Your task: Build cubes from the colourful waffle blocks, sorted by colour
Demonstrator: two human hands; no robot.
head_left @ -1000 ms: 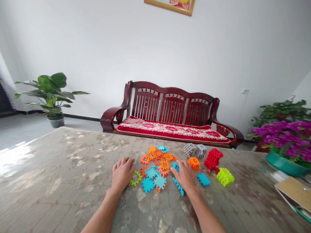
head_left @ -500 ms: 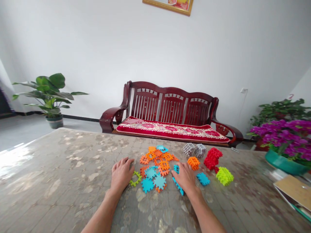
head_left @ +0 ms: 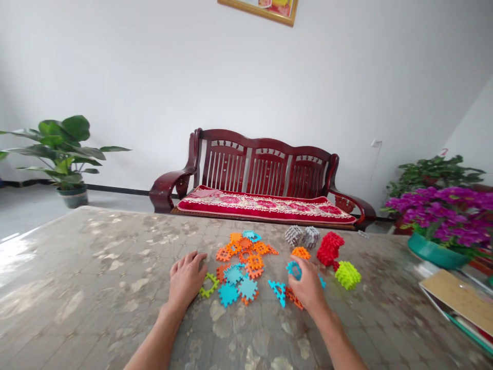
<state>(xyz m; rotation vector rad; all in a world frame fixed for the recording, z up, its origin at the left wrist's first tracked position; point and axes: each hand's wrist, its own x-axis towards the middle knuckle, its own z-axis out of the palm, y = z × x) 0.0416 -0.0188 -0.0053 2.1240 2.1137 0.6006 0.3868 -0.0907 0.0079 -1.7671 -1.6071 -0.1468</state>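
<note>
My left hand (head_left: 187,277) lies on the table with its fingers loosely spread, beside a lime-green toothed ring piece (head_left: 209,285). A blue interlocking plastic piece (head_left: 293,269) with an opening in its middle is pinched in my right hand (head_left: 310,288). Near that hand lie a blue triangular frame piece (head_left: 278,293) and an orange-red piece (head_left: 295,298), partly covered by the hand. Another blue piece (head_left: 322,281) peeks out behind the wrist side. Between my hands spreads a heap of orange pieces (head_left: 254,262) and blue toothed plates (head_left: 228,295).
Grey bundles (head_left: 302,236), an orange stack (head_left: 301,252), a red stack (head_left: 330,249) and a yellow-green stack (head_left: 348,275) stand at the right. Further right are a teal flowerpot (head_left: 437,251) and a cardboard-topped pile (head_left: 458,295). A wooden bench (head_left: 265,164) stands beyond the table (head_left: 115,277).
My right hand has moved right with a blue piece, uncovering the blue triangle and an orange-red piece. The left hand stays by the green ring. The view has shifted slightly right.
</note>
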